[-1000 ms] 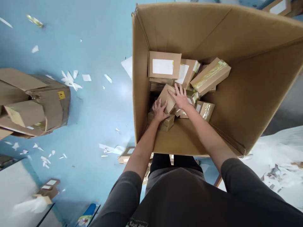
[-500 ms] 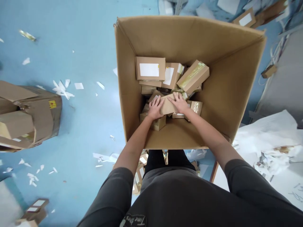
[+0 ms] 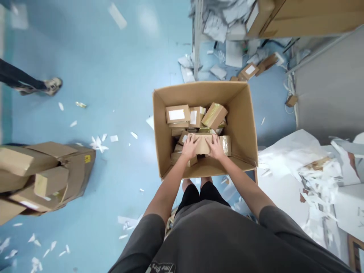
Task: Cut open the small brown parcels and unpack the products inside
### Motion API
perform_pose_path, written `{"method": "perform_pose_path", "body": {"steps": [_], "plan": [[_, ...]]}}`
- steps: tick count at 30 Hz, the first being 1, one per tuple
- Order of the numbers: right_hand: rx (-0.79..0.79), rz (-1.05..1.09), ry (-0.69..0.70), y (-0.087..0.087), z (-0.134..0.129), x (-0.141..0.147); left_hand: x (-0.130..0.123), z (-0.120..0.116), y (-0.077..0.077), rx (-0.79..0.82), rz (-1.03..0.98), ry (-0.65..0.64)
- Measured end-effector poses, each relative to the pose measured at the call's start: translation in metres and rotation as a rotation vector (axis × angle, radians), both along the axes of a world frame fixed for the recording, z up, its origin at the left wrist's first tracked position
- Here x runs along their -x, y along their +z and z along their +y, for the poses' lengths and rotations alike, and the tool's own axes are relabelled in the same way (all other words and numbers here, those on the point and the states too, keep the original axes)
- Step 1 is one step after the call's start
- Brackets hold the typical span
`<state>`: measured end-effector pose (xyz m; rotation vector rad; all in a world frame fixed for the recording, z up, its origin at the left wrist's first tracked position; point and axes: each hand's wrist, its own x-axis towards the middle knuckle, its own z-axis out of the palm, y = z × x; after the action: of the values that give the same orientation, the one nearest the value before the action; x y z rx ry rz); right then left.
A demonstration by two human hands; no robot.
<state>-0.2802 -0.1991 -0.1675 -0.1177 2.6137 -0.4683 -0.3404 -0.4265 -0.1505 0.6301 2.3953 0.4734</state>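
A big open carton [image 3: 250, 125] stands in front of my legs with several small taped parcels inside. Between my hands is a plain brown cardboard box [image 3: 203, 145]. My left hand [image 3: 190, 147] presses on its left end and my right hand [image 3: 215, 147] on its right end. Behind it lie a parcel with a white label [image 3: 176, 114] and a tilted parcel with shiny tape [image 3: 214, 115]. Another taped parcel [image 3: 226, 145] shows just right of my right hand. What lies under the held box is mostly hidden.
Paper scraps litter the blue floor [image 3: 122, 94]. An overfilled carton [image 3: 81, 170] stands at left, and another person's shoe [image 3: 53, 86] shows farther up. White sheeting and shredded paper [image 3: 321, 189] lie at right. A metal rack post [image 3: 196, 41] rises beyond the carton.
My view has risen and widened, so the carton looks smaller. The box between my hands has turned from slanted to nearly level. Another person's leg has come into view at left.
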Motion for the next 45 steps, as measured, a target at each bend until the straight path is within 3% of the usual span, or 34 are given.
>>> {"method": "perform_pose_path", "body": {"steps": [4,8,12,15,17,20,23,26,29,31,35,38,40,42,43,45], "plan": [[-0.017,0.19,-0.134,0.081,0.014,-0.033,-0.004,0.018,0.089,-0.048,0.13,-0.135],[-0.083,0.323,-0.33,0.158,0.04,-0.087,-0.024,0.06,0.168,-0.102,0.305,-0.308],[-0.14,0.439,-0.577,0.211,0.073,-0.169,-0.059,0.123,0.219,-0.227,0.39,-0.574],[-0.174,0.475,-0.823,0.223,0.094,-0.248,-0.099,0.186,0.235,-0.29,0.402,-0.809],[-0.184,0.466,-0.974,0.218,0.107,-0.301,-0.134,0.232,0.234,-0.295,0.399,-0.961],[-0.188,0.426,-1.163,0.197,0.126,-0.371,-0.193,0.301,0.218,-0.275,0.347,-1.153],[-0.176,0.357,-1.312,0.166,0.148,-0.428,-0.253,0.36,0.189,-0.194,0.267,-1.271],[-0.103,0.218,-1.437,0.132,0.165,-0.473,-0.308,0.398,0.155,-0.004,0.14,-1.323],[0.01,0.117,-1.5,0.104,0.172,-0.501,-0.349,0.409,0.128,0.152,0.058,-1.278],[0.061,0.13,-1.51,0.095,0.174,-0.509,-0.362,0.405,0.119,0.15,0.066,-1.208],[0.164,0.203,-1.653,0.098,0.187,-0.509,-0.356,0.389,0.124,-0.036,0.111,-0.998],[0.371,0.238,-1.861,0.107,0.207,-0.511,-0.342,0.385,0.136,-0.118,0.13,-0.868],[0.646,0.273,-1.93,0.109,0.219,-0.516,-0.34,0.389,0.141,-0.105,0.067,-0.933],[0.924,0.31,-1.907,0.108,0.225,-0.524,-0.344,0.396,0.14,-0.08,-0.013,-1.056],[0.997,0.317,-1.893,0.106,0.226,-0.528,-0.348,0.401,0.137,-0.065,-0.045,-1.108],[0.957,0.305,-1.935,0.102,0.224,-0.535,-0.357,0.41,0.129,-0.027,-0.088,-1.159]]}}
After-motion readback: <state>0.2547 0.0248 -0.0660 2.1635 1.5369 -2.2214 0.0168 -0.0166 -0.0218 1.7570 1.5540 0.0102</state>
